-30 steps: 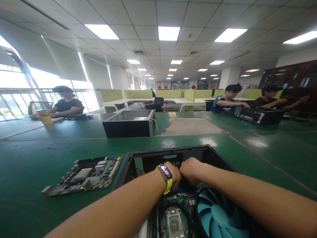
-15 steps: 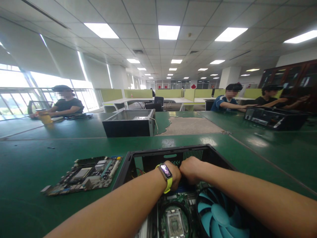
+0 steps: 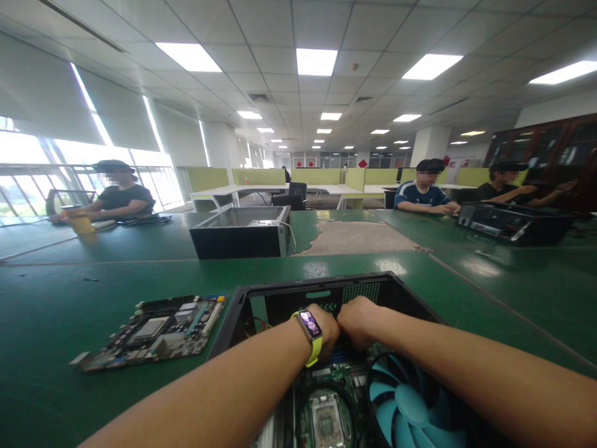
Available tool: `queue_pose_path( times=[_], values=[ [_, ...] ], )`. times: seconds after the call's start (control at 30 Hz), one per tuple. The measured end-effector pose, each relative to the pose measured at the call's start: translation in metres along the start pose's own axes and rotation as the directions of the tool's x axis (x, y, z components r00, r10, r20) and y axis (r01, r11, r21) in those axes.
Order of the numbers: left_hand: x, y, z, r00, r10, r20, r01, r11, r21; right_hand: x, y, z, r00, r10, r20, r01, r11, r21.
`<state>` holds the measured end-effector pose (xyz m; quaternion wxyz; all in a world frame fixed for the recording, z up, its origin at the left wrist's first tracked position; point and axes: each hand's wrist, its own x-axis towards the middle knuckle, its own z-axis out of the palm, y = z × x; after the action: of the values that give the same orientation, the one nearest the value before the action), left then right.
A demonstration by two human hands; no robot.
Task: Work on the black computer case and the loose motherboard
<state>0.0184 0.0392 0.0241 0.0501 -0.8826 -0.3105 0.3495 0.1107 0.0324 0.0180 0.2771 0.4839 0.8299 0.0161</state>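
Both my hands reach into an open black computer case (image 3: 275, 288) on the table. My left hand (image 3: 327, 325), below a wrist with a yellow-strapped smartwatch (image 3: 310, 326), is curled with its fingertips hidden. Close beside it, my right hand (image 3: 358, 316) is closed as well, knuckles up. Whatever they grip is out of sight beneath them, near the blue slots (image 3: 336, 356) of the motherboard (image 3: 321, 377). Nearer to me lies the CPU socket (image 3: 326, 422) with a black ring around it. A turquoise fan (image 3: 410, 404) is under my right forearm.
A loose motherboard (image 3: 158, 336) lies left of the case. Another open case (image 3: 240, 239) stands farther back, beside a torn patch (image 3: 364, 238) in the green tabletop. One person (image 3: 124, 196) sits at left, two at right by a black case (image 3: 513, 223).
My hands stay almost in the same place inside the case. The view shifts slightly. At right, the person in blue has drawn an arm back from the black case.
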Motion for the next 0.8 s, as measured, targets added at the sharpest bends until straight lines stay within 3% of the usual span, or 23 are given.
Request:
queue_pose_path(
  times=[0.4,0.57,0.7,0.8],
  values=[
    [-0.002,-0.001,-0.001,1.000,-0.013,-0.003,0.013,1.000,-0.020,0.001,-0.001,-0.004,0.999,0.043,-0.003,-0.043,0.999,0.005],
    [-0.013,-0.010,-0.015,0.999,-0.010,-0.034,0.009,0.999,-0.042,-0.004,0.003,-0.013,0.997,0.053,0.055,-0.053,0.999,-0.001],
    [-0.059,-0.037,-0.033,0.974,0.070,-0.213,-0.108,0.980,-0.169,-0.011,0.005,-0.020,0.994,0.075,0.085,-0.075,0.997,0.004],
    [-0.118,-0.048,-0.013,0.889,0.066,-0.453,-0.241,0.910,-0.338,-0.012,0.005,-0.020,0.997,0.081,0.009,-0.081,0.996,0.019]
  ],
)
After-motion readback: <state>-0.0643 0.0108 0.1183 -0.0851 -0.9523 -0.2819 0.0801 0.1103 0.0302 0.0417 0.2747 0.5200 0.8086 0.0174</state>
